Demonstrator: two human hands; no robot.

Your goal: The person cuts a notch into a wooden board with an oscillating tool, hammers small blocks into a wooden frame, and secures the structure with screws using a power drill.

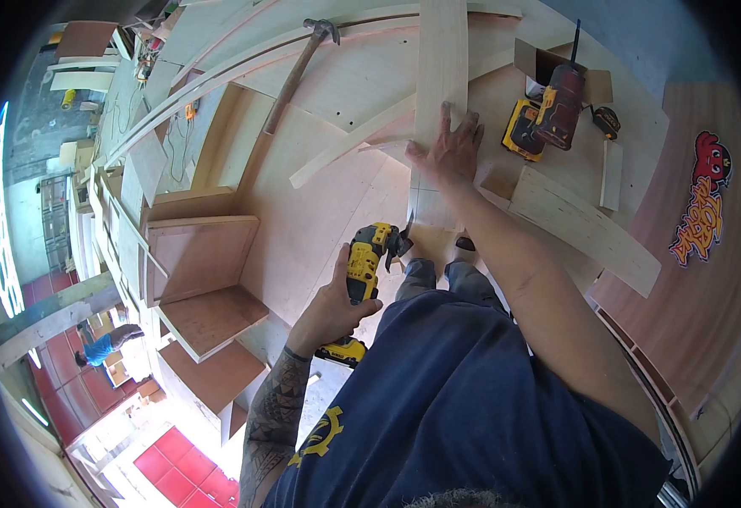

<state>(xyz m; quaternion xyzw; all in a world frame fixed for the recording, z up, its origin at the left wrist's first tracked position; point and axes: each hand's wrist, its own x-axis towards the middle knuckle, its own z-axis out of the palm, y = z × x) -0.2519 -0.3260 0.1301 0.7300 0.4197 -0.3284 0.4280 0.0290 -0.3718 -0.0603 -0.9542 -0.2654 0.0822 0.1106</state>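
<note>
My left hand [342, 306] is wrapped round a yellow and black power tool [365, 264], low at the centre, with its blade end pointing up and right. The blade is near the edge of the wooden worktop [320, 220]. Fingers spread, my right hand [453, 148] presses flat on the near end of a pale wooden board [442, 68] that runs away from me. Thin wood strips [353, 140] lie beside and under that board.
A hammer [301, 76] lies at the upper left of the worktop. At the right are a red and yellow power tool [561, 106], a tape measure [606, 122] and a loose plank [586, 229]. Wooden boxes [201, 258] stand left. Another person [99, 348] is far left.
</note>
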